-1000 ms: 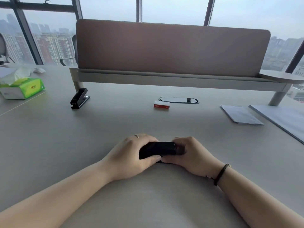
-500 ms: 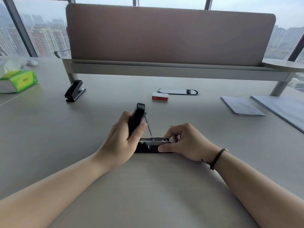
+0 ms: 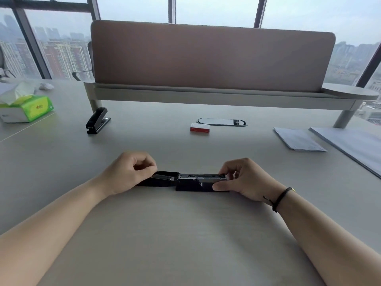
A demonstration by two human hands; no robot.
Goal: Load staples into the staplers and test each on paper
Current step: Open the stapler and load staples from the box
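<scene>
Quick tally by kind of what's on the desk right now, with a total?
Staplers: 2, the opened stapler held flat by the left hand and right hand, and the closed stapler
Staple boxes: 1, red and white staple box
Paper stacks: 2, small paper stack, large paper stack
Tissue packs: 1, green tissue pack
Total: 6

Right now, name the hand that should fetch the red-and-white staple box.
Left, probably. The left hand only rests on the flipped-open lid; the right hand pins the black stapler. The red-and-white staple box sits centrally.
</scene>
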